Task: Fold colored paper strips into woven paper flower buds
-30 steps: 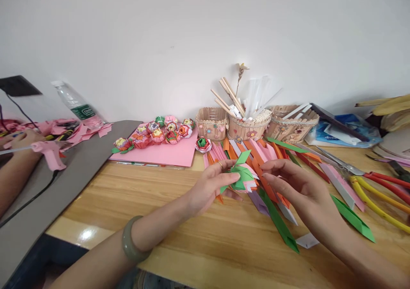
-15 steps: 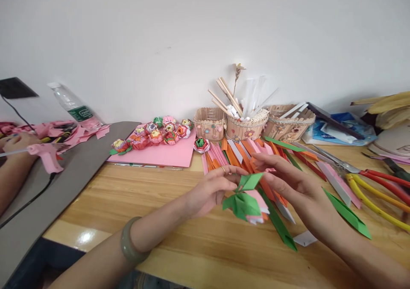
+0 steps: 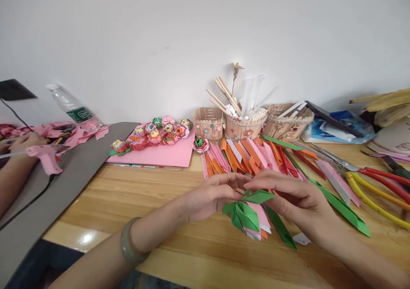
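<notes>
- Above the wooden table (image 3: 134,199), the paper flower (image 3: 247,217) was held up in front of the person; its green leaves faced the camera and its petals pointed down and to the right, a tilt that seemed to keep the leafy base in sight.
- The left hand (image 3: 208,198) had thumb and fingers pinched together on the base of the flower, apparently bearing its weight; that grip left the petals unpressed.
- The right hand (image 3: 297,197) arched over the upper leaf (image 3: 261,196), fingers curved, perhaps to steady it; whether its fingertips were clamped on the leaf or merely beside it, one could not tell.
- Behind the hands, paper strips (image 3: 256,155) lay in a loose fan, probably for easy reach; the scissors (image 3: 350,166) rested to the right of them, red handles outward.
- On the pink sheet (image 3: 163,156), other flowers (image 3: 155,137) sat grouped, likely so they stayed uncrushed; baskets (image 3: 209,128) stood farther right, one keeping wooden sticks (image 3: 228,93) gathered.
- At far left, a co-worker's hand (image 3: 27,141) was near the pink glue gun (image 3: 48,157).
</notes>
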{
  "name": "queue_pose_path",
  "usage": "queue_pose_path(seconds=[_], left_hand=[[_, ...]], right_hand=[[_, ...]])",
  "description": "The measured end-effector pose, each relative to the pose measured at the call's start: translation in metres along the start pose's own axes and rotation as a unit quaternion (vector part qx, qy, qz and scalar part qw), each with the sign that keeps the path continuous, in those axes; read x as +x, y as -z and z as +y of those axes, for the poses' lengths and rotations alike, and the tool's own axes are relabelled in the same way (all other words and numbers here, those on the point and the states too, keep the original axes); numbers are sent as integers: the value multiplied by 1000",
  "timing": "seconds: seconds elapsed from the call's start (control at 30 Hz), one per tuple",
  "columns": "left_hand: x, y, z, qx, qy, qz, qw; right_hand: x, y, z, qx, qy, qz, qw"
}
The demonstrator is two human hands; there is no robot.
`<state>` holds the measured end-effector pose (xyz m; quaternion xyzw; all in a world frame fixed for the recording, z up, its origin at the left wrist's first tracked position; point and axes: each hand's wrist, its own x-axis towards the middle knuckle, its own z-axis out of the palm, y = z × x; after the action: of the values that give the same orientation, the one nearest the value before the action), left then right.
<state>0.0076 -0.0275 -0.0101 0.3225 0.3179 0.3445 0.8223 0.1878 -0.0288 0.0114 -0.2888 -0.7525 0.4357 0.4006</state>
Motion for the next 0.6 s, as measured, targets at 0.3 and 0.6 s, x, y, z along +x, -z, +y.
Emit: queue_pose_path(seconds=[0.3, 0.6], left_hand=[[1, 4, -1, 58, 5, -1, 998], [-1, -2, 0, 310, -203, 85, 925]], right_hand=[[1, -3, -2, -61, 5, 28, 998], [-4, -3, 14, -200, 74, 93, 972]])
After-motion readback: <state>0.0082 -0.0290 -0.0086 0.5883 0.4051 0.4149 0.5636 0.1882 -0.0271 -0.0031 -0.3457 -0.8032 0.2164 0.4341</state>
